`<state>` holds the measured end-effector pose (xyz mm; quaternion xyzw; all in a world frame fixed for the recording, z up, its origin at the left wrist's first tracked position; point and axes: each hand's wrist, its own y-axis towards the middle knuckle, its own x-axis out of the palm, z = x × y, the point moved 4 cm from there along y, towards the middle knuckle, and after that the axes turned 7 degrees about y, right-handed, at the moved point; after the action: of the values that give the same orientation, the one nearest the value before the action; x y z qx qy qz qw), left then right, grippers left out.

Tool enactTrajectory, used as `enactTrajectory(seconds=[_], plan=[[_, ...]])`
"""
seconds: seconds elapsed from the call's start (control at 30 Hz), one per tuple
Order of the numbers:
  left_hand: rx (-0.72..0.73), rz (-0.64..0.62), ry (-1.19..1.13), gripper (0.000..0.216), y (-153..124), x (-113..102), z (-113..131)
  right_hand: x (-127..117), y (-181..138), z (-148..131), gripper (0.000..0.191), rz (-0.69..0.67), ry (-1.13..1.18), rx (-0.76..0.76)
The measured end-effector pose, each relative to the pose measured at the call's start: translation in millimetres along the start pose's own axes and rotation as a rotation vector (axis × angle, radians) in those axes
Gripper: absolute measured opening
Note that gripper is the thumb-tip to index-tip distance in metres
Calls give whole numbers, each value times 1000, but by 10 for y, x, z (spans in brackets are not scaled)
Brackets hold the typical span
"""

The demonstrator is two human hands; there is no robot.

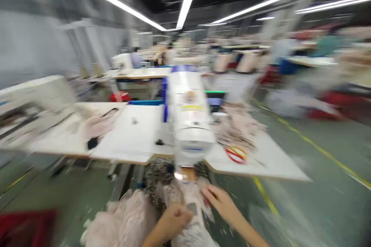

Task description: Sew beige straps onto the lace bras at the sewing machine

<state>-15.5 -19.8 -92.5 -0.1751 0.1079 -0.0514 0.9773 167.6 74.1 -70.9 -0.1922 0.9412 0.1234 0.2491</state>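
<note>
Below the head of a white sewing machine [193, 123] lies pale pink lace fabric [193, 225], running down from the lit needle area. My left hand [177, 216] is closed with fingers curled on the left side of this fabric. On the right side, my right hand [216, 199] pinches the fabric's edge between thumb and fingers. Both hands are somewhat blurred, and the needle itself cannot be made out. A bulky heap of the same pale pink lace [124, 220] sits left of my left hand.
Red-and-orange-handled scissors [236, 154] lie on the white table [275, 162] beside a pile of pink pieces [237, 123]. Another sewing machine [37, 96] stands at left. A red container [31, 224] is on the floor at lower left. Farther back are more worktables and people.
</note>
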Motion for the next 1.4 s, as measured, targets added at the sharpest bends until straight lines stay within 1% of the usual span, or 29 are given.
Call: enactTrajectory(seconds=[0.03,0.07,0.1,0.13,0.17,0.23,0.27,0.33,0.4,0.47,0.57,0.67,0.8,0.87,0.93,1.0,1.03,1.1,1.2,1.23,1.27,1.33,1.37,1.4], plan=[[6,-141,43,47,156,162,17,-291,21,163,29,99,-80,77],[6,-233,72,54,260,263,25,-568,80,308,33,181,-156,143],[-3,-278,84,60,325,307,27,-829,173,434,34,253,-223,198],[-20,-280,83,63,359,309,31,-1068,292,539,31,326,-268,240],[-36,-251,74,64,371,283,41,-1267,437,621,28,383,-295,268],[-40,-161,59,64,355,218,85,-1521,785,710,27,440,-352,293],[-31,-132,66,64,343,204,117,-1583,974,722,28,445,-383,291],[1,-103,90,65,339,216,183,-1616,1340,715,31,420,-445,278],[14,-108,115,65,363,250,218,-1591,1644,709,32,365,-503,282],[13,-126,129,65,391,265,216,-1564,1857,735,31,306,-552,314],[10,-121,147,65,403,231,189,-1549,2014,800,31,246,-598,367],[24,-103,161,65,388,206,210,-1527,2065,818,34,213,-600,372],[22,-200,182,62,364,251,269,-1502,2085,718,35,229,-490,337],[31,-194,197,62,351,221,282,-1522,2048,646,31,262,-388,313],[56,-152,222,60,334,149,291,-1532,1938,585,27,284,-263,288],[76,-125,247,55,309,75,302,-1473,1733,535,26,260,-110,263],[84,-116,254,53,294,45,314,-1403,1591,509,27,231,-24,252],[95,-97,256,48,265,1,353,-1181,1229,446,33,152,149,234],[120,-61,250,43,236,-34,436,-734,560,310,43,35,399,234],[128,-53,252,42,230,-40,460,-581,337,257,45,-2,529,249],[135,-52,254,42,225,-42,478,-436,130,206,45,-36,721,284],[143,-46,258,41,209,-43,498,-207,-198,108,40,-73,998,366],[145,-45,260,40,197,-39,503,-130,-306,63,36,-78,1073,389],[147,-46,260,40,183,-32,507,-77,-376,22,31,-80,1087,389]])
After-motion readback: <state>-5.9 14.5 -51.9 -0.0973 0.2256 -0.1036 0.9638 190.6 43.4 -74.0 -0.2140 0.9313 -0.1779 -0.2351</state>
